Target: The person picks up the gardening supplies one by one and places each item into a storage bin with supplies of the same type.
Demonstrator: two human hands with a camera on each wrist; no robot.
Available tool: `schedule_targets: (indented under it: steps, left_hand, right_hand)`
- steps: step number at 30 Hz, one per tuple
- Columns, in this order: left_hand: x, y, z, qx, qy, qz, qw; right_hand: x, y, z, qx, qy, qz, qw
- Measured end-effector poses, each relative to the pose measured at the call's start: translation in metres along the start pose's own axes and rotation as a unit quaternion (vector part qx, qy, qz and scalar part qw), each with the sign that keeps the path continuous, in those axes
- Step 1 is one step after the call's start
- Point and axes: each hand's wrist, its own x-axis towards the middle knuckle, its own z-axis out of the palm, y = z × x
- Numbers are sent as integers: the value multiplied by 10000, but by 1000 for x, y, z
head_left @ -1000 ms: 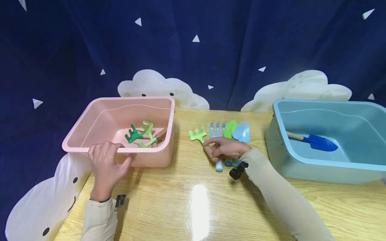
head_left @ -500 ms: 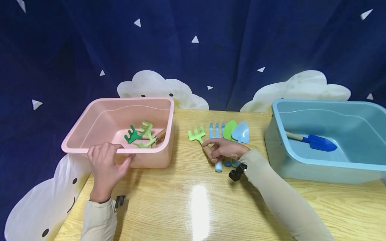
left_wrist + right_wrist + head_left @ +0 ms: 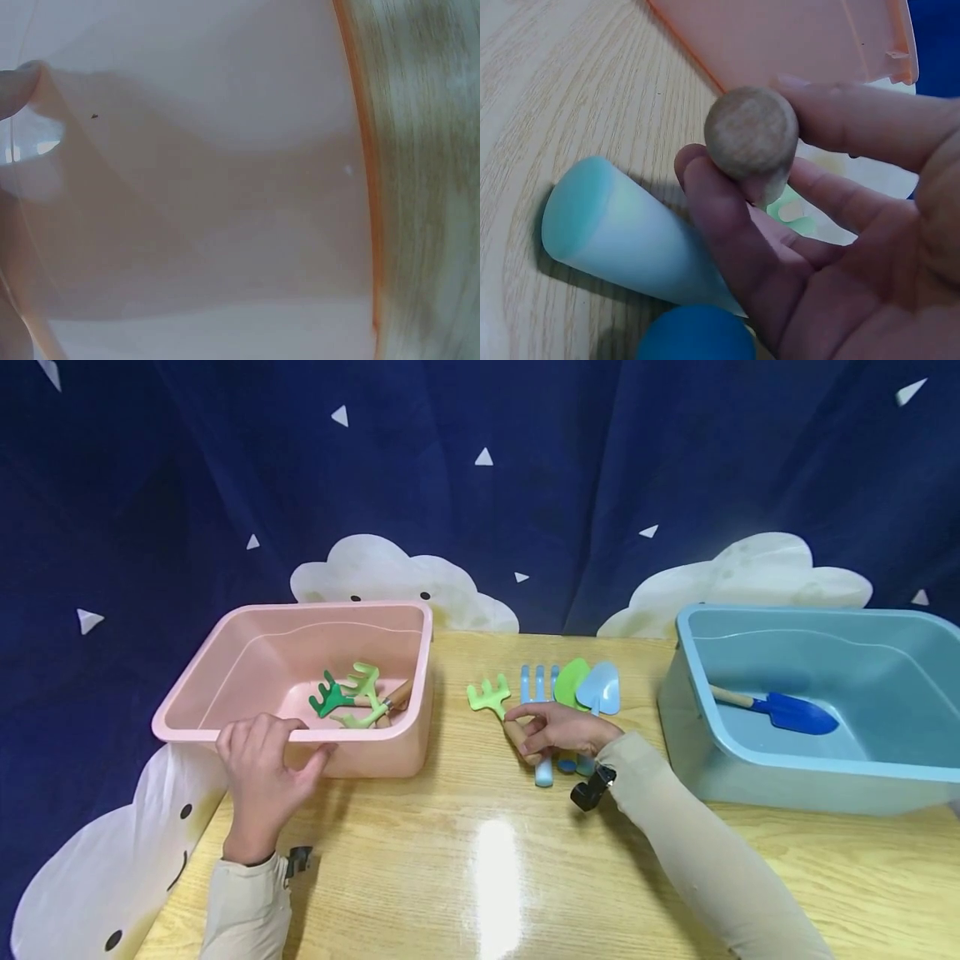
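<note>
Light-green hand rake: pinched in my right hand. Pink bin: gripped by my curled left hand.

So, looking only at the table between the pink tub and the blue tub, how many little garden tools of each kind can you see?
Rakes: 2 (light green rake, held by the right hand; light blue rake)
Shovels: 2 (green shovel; light blue shovel)
Total: 4 visible; the right hand hides part of the group.
</note>
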Motion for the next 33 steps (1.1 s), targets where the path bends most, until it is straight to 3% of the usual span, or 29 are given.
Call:
schedule_targets:
  steps: [6,24,33]
  left_hand:
    - [0,-1,0,-18,15,-6,10000]
    - [0,-1,1,3,21,24,10000]
    - [-2,-1,2,-40,13,13,10000]
  right_hand:
    - [-1,-1,1,21,-63,39,10000]
    - [-1,1,5,-298,613,-179,9975]
    - [-4,-4,2,-78,845,-230,9961]
